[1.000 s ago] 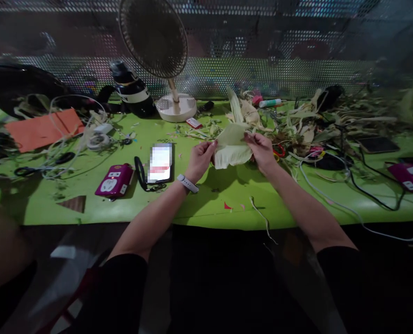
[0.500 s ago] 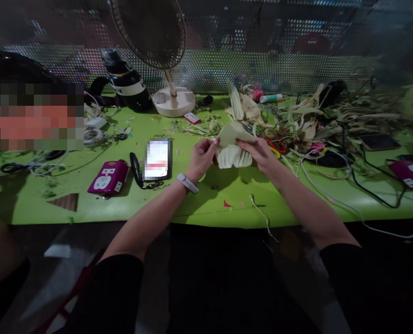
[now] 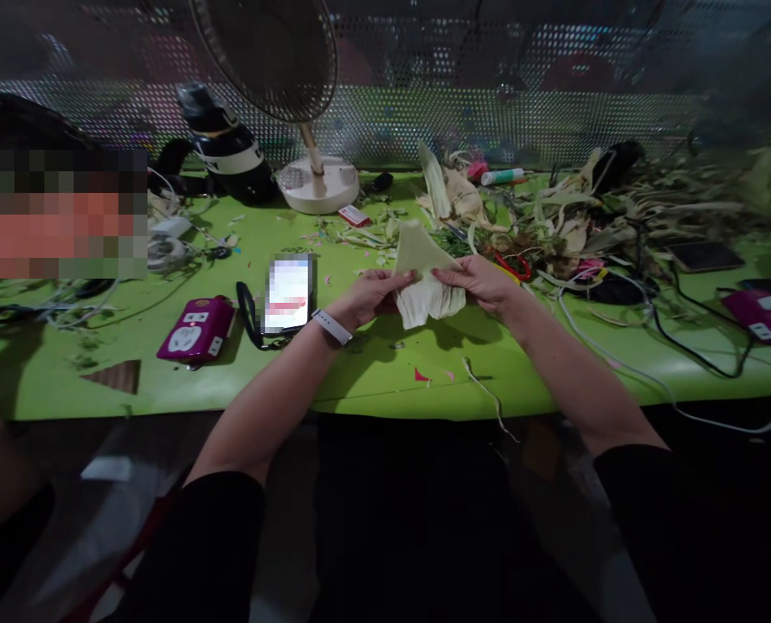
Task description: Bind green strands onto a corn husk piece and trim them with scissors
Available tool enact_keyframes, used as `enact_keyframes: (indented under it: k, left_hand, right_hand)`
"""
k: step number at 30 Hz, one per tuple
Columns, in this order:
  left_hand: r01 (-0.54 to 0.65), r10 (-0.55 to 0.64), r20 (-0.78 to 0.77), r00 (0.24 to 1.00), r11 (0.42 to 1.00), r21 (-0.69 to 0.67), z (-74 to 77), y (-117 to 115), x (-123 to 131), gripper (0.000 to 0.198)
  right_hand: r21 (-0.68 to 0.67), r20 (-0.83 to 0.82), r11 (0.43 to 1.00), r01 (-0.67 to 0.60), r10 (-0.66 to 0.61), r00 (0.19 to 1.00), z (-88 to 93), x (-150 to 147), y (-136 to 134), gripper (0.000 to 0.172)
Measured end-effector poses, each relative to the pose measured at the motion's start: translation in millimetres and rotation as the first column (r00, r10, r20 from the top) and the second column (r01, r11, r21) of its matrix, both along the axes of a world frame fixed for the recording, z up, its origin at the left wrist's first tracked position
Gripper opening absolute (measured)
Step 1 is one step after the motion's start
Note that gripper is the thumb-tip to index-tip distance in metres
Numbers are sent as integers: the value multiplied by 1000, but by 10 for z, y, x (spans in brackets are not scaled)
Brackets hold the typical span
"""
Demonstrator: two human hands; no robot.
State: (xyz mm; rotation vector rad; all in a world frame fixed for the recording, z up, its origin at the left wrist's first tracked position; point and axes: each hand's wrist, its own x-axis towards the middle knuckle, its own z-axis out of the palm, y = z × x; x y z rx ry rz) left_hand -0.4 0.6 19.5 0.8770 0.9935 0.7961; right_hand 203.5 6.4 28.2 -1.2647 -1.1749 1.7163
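Observation:
A pale cream-green sheet like a dried husk (image 3: 427,272) is held up above the green table (image 3: 359,381). My left hand (image 3: 378,292) pinches its left side, thumb on the front face. On its right side, my right hand (image 3: 472,281) grips it the same way. The sheet rises to a narrow top between the hands and hangs below them in wrinkled flaps with a split in the lower edge. Fingers behind the sheet are partly hidden. Just behind it lies a pile of dried husks and stalks (image 3: 573,216).
A lit phone (image 3: 287,292) and a purple power strip (image 3: 196,330) lie to the left. Farther back stand a fan (image 3: 317,183) and a black bottle (image 3: 233,160). Red-handled scissors (image 3: 511,266) and cables (image 3: 664,333) are on the right. A person (image 3: 54,212) is at the far left.
Both thumbs have shifted on the sheet, and my left hand is flatter across it. The sheet's top is now narrower and more pointed, its lower flaps more spread. The view has shifted slightly.

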Motion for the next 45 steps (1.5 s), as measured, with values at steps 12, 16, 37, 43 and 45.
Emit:
enact_keyframes:
  k: [12, 16, 37, 43, 45]
  left_hand:
    - [33, -31, -77, 997, 999, 18, 2, 12, -54, 23]
    - [75, -72, -104, 992, 997, 28, 57, 32, -116, 17]
    - [248, -165, -348, 923, 946, 207, 129, 112, -315, 24]
    - [177, -138, -235, 962, 972, 155, 177, 75, -291, 19]
    - [187, -166, -204, 965, 978, 90, 188, 34, -234, 20]
  right_hand:
    - [-54, 0, 991, -123, 123, 992, -29, 16, 10, 40]
    - [-57, 7, 963, -265, 266, 964, -20, 86, 27, 51]
    - [-137, 95, 916, -378, 392, 915, 130, 160, 36, 40]
    - [-113, 83, 934, -338, 348, 934, 80, 147, 31, 31]
    - [-105, 66, 935, -338, 345, 936, 65, 117, 10, 32]
